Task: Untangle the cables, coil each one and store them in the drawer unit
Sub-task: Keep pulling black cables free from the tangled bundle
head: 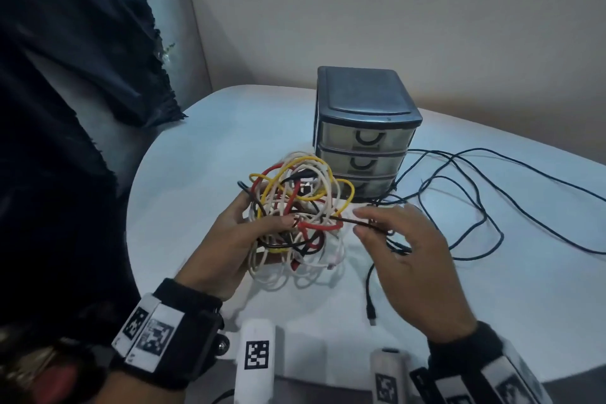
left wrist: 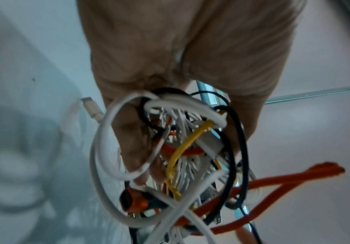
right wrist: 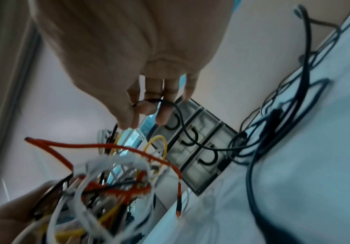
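A tangled cable bundle [head: 296,207] of white, yellow, red and black strands is gripped in the curled left hand [head: 236,239] above the desk [head: 492,289]. A black cable [head: 459,174] is pinched between thumb and fingers of the right hand [head: 406,259]. The drawer unit [head: 364,128] stands closed just behind the bundle.
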A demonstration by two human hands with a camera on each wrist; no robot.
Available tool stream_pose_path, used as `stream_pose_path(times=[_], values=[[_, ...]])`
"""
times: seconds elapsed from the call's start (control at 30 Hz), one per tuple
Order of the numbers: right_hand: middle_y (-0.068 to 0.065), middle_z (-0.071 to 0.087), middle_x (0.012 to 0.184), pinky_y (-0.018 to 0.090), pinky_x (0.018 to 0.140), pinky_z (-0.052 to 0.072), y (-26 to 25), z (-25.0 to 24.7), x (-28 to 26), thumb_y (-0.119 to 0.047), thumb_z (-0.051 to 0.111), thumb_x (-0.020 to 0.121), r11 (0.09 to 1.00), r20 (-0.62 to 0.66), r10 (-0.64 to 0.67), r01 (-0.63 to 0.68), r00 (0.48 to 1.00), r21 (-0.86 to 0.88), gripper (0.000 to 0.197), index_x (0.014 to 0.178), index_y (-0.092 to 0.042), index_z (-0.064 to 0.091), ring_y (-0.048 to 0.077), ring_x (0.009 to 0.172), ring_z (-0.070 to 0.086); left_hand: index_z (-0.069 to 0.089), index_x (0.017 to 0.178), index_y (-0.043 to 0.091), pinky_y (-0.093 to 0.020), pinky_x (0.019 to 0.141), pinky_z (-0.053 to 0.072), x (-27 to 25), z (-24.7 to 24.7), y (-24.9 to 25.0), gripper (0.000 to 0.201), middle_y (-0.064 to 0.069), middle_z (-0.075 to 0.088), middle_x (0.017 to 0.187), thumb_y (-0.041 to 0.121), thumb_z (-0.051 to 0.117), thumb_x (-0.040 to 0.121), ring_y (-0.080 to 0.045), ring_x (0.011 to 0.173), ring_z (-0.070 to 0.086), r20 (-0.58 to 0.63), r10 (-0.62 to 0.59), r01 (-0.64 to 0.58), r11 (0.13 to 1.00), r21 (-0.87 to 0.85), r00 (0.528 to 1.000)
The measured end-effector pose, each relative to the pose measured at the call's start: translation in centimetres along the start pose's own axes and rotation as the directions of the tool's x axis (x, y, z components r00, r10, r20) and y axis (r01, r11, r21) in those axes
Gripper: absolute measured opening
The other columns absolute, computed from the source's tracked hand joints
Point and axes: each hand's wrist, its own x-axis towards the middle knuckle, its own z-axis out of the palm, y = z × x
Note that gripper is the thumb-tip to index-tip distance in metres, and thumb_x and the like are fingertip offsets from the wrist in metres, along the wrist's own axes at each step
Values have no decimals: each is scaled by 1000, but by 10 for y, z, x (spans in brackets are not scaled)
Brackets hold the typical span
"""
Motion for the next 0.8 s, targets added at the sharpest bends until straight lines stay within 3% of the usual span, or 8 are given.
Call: stream_pose_path(times=[0.1,0.17,0.27,0.33,0.43,0.5,0.63,0.8], values=[[-7,54,69,23,66,44,-7,-9,0,-32,71,84,990,55,15,-23,998,140,22,104,-41,74,16,69,53,61,128,22,-46,81,58,-1,0,-2,63,-18,74,109,14,77,68,-37,94,72,41,0,-2,998,68,999],[-9,52,64,17,61,40,-8,-10,1,-29,69,84,986,60,9,-19,998,164,21,101,-40,76,14,64,50,61,131,22,-41,75,59,-2,1,-3,61,-17,74,111,18,77,71,-34,93,73,73,-22,15,996,93,997],[-15,67,74,8,65,42,-1,-9,2,-15,71,87,981,64,37,-48,997,189,20,94,-33,77,8,73,62,64,128,17,-38,73,60,-5,3,-1,51,-17,73,111,25,72,78,-30,92,73,123,-49,43,998,56,991],[-20,72,81,5,68,45,2,-7,3,-5,69,88,969,105,74,-96,992,227,23,91,-27,76,0,80,67,72,115,15,-40,73,60,-7,7,3,37,-18,74,103,29,72,80,-30,83,72,156,-68,68,998,3,985],[-24,70,74,2,65,43,1,-5,4,1,66,89,946,175,91,-140,980,292,23,89,-20,76,-7,74,65,76,101,11,-45,65,61,-9,13,8,39,-22,69,90,35,63,73,-35,68,69,193,-147,172,977,-123,970],[-20,72,75,4,65,44,3,-5,5,1,65,90,940,179,89,-142,980,309,26,87,-22,76,-4,74,65,73,106,8,-49,66,61,-8,13,7,41,-23,67,90,30,57,76,-38,68,68,209,-175,210,964,-161,962],[-11,75,81,7,67,47,5,-6,6,-1,63,91,921,176,113,-170,978,350,23,91,-20,77,0,75,67,74,112,8,-44,63,62,-8,7,4,40,-23,68,94,22,49,84,-38,74,67,240,-181,223,962,-158,954],[-13,77,90,14,76,52,5,0,4,-18,65,86,888,217,140,-219,966,404,18,97,-27,77,3,87,71,76,106,8,-36,57,60,-12,11,2,36,-24,70,86,32,56,87,-33,61,67,222,-129,143,989,-48,966]])
